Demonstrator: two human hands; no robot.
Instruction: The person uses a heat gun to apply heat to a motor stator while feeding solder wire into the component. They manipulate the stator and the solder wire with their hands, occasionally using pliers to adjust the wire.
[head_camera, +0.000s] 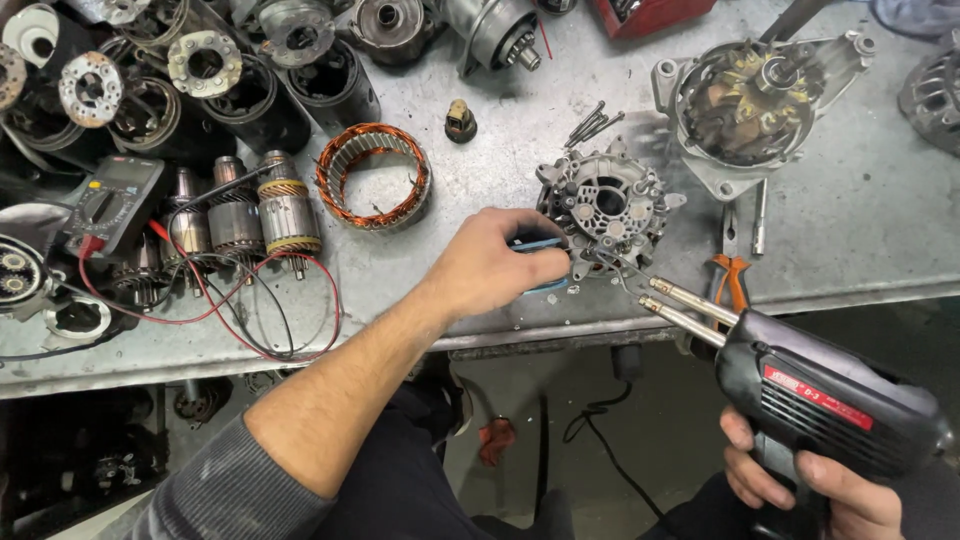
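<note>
The scene was a workshop with a scuffed grey metal worktop, crowded with dismantled electrical machine parts, above a dark floor.

The left hand was clenched on a blue-handled tool, pressed against the near-left edge of the rectifier housing, a grey cast part lying flat near the worktop's front edge. The right hand, below the worktop edge, was closed around the pistol grip of a black soldering gun. The gun's two metal prongs pointed up and left, and the thin wire tip touched the lower rim of the rectifier housing, just beside the left hand's fingers.

Immediately right of the housing lay orange-handled pliers and a slim metal rod. Beyond these stood an open alternator half with its rotor exposed. Several long bolts lay just behind the housing, and a small brass-coloured part sat further left.

A copper-wound stator ring lay left of the hand, well apart from it. Further left stood three armatures, with red and black test leads looped before them and running to a dark multimeter. Black cylindrical motor casings filled the far-left corner.
</note>
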